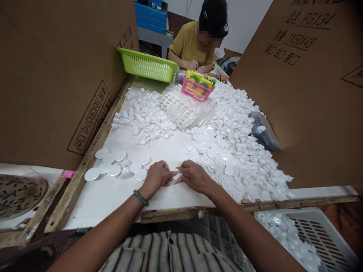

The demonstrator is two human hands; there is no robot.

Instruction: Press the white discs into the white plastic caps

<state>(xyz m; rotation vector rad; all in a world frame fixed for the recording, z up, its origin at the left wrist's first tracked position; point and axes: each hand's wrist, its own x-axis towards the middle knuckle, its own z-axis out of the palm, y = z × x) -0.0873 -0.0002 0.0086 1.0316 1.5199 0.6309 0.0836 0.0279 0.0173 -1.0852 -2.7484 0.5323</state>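
Observation:
My left hand [157, 176] and my right hand [194, 175] meet near the front edge of a white table [113, 196]. Both pinch a small white plastic part [177, 176] between their fingertips; the part is mostly hidden by the fingers. A bead bracelet sits on my left wrist. To the left of my left hand lie several white round discs [113, 166]. To the right spreads a big heap of white discs and caps [235, 151]. Farther back on the left is a pile of smaller white pieces [144, 121].
Tall cardboard boxes [56, 75] [306, 94] wall both sides. A clear plastic bag [184, 109], a pink basket [195, 88] and a green basket [147, 66] stand at the far end, where another person [198, 41] sits. A white crate [312, 234] with white parts is at lower right.

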